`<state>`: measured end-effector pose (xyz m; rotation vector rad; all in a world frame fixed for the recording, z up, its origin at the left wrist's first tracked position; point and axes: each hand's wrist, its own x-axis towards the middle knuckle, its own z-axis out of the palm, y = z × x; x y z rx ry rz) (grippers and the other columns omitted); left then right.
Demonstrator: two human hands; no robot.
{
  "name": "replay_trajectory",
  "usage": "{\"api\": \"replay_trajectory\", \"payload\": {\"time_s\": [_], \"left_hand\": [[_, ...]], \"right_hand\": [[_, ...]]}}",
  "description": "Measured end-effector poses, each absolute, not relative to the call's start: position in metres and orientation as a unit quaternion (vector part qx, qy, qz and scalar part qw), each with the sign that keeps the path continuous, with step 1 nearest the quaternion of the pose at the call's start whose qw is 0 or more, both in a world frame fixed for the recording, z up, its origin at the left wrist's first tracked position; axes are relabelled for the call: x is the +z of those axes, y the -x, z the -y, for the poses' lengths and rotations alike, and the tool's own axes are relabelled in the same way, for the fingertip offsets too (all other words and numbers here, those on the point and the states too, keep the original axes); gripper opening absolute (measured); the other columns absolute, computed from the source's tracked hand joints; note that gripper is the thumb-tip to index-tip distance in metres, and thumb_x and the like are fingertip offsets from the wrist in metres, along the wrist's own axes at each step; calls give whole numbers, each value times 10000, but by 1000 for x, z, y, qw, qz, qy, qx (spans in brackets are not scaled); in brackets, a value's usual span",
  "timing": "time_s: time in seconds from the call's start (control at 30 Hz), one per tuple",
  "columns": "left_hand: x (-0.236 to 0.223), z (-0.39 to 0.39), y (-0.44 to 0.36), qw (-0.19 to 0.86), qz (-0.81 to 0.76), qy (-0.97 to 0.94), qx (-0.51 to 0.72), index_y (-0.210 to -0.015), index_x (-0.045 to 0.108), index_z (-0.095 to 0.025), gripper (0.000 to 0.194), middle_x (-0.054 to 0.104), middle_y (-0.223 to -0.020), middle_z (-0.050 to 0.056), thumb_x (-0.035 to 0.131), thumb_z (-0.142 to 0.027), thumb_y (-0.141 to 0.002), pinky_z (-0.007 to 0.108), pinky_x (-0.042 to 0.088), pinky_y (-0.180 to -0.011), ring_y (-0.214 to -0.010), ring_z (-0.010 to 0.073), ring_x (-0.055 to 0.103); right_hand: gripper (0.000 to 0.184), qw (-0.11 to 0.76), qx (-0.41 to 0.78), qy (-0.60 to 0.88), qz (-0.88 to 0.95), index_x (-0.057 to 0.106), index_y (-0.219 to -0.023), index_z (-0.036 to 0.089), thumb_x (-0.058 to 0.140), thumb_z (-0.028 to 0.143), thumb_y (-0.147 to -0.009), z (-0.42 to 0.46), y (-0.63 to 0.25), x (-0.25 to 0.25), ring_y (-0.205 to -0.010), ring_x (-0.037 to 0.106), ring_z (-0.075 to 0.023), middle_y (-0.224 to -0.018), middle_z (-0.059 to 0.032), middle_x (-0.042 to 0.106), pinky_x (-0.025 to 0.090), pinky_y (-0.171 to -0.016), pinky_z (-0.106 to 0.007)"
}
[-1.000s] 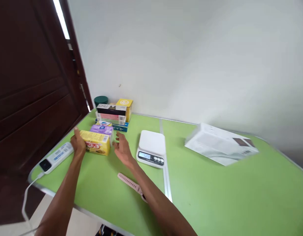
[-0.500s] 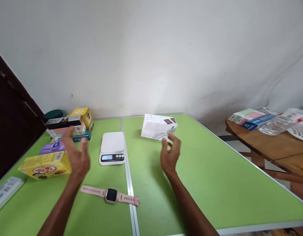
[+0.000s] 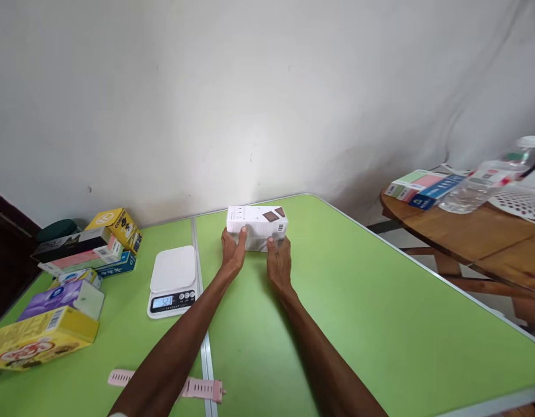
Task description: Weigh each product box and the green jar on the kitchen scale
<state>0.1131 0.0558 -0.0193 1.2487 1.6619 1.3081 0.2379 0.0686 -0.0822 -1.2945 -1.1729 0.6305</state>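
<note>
Landmark: kitchen scale (image 3: 173,271). Watch strap (image 3: 200,388) lies nearer than the scale on the worktop (image 3: 337,313), partly under the left forearm. Right of the scale, left hand (image 3: 233,251) and right hand (image 3: 279,260) grip a white box (image 3: 257,225) between them, thumbs on its near face. Left of the scale: yellow carton (image 3: 41,341), purple pack (image 3: 61,298).

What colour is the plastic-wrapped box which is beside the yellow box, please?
The wrapped box is purple, with a whitish end; the head view shows it.

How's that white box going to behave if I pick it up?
The white box looks stiff, with straight edges and flat faces. It probably won't roll, given its square corners. Its smooth, slightly shiny surface may be somewhat slippery.
</note>
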Motion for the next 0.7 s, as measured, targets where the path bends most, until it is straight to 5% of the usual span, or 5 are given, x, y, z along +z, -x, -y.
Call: {"api": "replay_trajectory", "payload": {"time_s": [0.43, 0.7], "left_hand": [[38, 60, -41, 218, -609, -473, 598, -1577, 391, -233, 748, 515, -1586, 197, 553, -688, -1006, 467, 393, -1258, -1505, 323, 490], [15, 115, 31, 156, -647, -418, 618, -1553, 480, -255, 679, 571, -1537, 169, 530, -674, -1021, 498, 410, -1256, -1498, 324, 515]], "right_hand": [[638, 601, 281, 434, 610, 518, -1428, 213, 444, 693, -1015, 15, -176, -18, -1208, 635, -338, -1361, -168, 665, 498, -1009, -505], [548, 549, 376, 337, 666, 532, -1434, 222, 507, 612, -1049, 47, -110, -42, -1230, 654, -317, -1364, -149, 677, 520, -1033, -495]]}}
